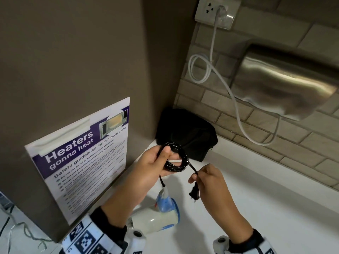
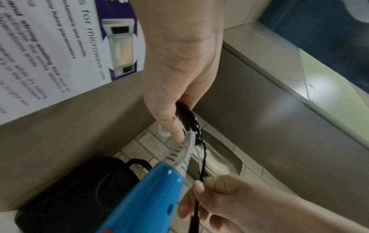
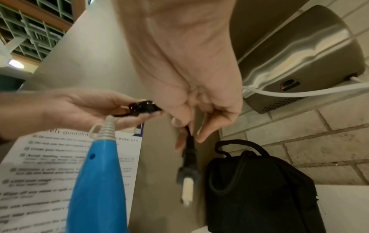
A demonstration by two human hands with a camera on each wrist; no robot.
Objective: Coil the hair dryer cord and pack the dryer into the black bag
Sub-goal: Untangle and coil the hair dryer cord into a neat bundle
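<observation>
My left hand (image 1: pixel 161 158) grips a coil of black cord (image 1: pixel 177 158) above the white counter; the same coil (image 2: pixel 189 119) shows edge-on in the left wrist view. My right hand (image 1: pixel 201 176) pinches the cord's loose end just above the black plug (image 1: pixel 194 193), which dangles below the fingers. The plug (image 3: pixel 188 162) hangs blurred in the right wrist view. The white and blue hair dryer (image 1: pixel 159 213) lies on the counter under my hands, its blue handle (image 3: pixel 99 181) pointing up toward the coil. The black bag (image 1: pixel 187 134) stands in the corner behind.
A microwave safety poster (image 1: pixel 82 162) leans on the brown panel at left. A steel hand dryer (image 1: pixel 284 83) hangs on the brick wall at right, its white cable (image 1: pixel 216 74) looped up to a wall socket (image 1: pixel 218 12). White counter (image 1: pixel 266 208) stretches to the right.
</observation>
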